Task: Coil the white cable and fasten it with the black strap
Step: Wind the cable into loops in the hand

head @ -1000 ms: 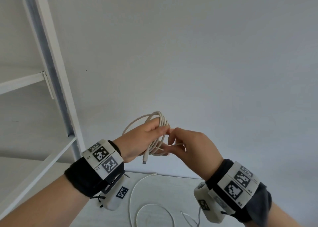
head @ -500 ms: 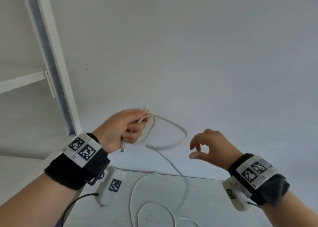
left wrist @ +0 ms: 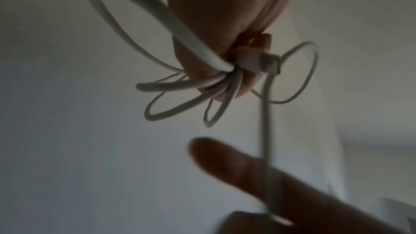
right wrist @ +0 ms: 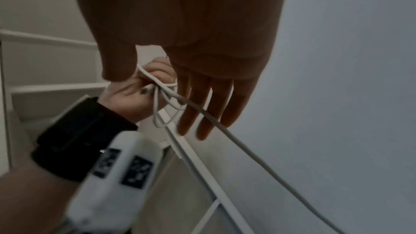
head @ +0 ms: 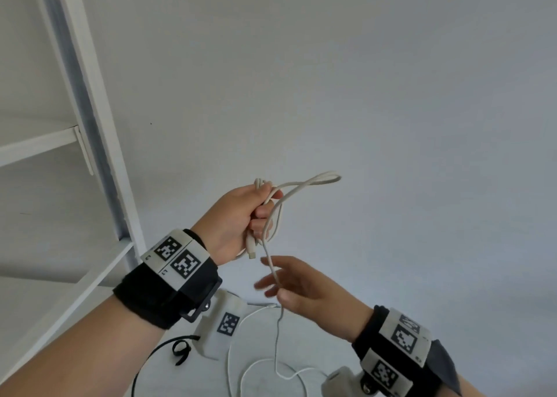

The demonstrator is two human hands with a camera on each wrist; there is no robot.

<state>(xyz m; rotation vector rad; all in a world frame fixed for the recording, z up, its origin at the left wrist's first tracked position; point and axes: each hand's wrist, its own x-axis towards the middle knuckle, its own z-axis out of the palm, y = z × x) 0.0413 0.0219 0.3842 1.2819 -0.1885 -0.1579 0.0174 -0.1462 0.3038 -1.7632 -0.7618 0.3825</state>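
Note:
My left hand (head: 238, 216) is raised in front of the wall and grips several loops of the white cable (head: 313, 181); the loops fan out to the upper right. One connector end (head: 250, 247) hangs below that fist. From the fist a single strand drops across my right hand (head: 280, 282), which is just below with straight, spread fingers, and runs on down to loose loops on the table. In the right wrist view the strand (right wrist: 247, 149) passes under the straight fingers. The left wrist view shows the bundled loops (left wrist: 162, 85). I see no black strap plainly.
A white shelf unit (head: 90, 125) stands at the left against the pale wall. Below the hands is a white table (head: 319, 339) with slack cable (head: 238, 378) on it. A thin black wire (head: 180, 351) with a small loop hangs from my left wrist device.
My right hand has moved left and in under the left hand, and the hanging strand now lies across it. The left hand has kept hold of the coil.

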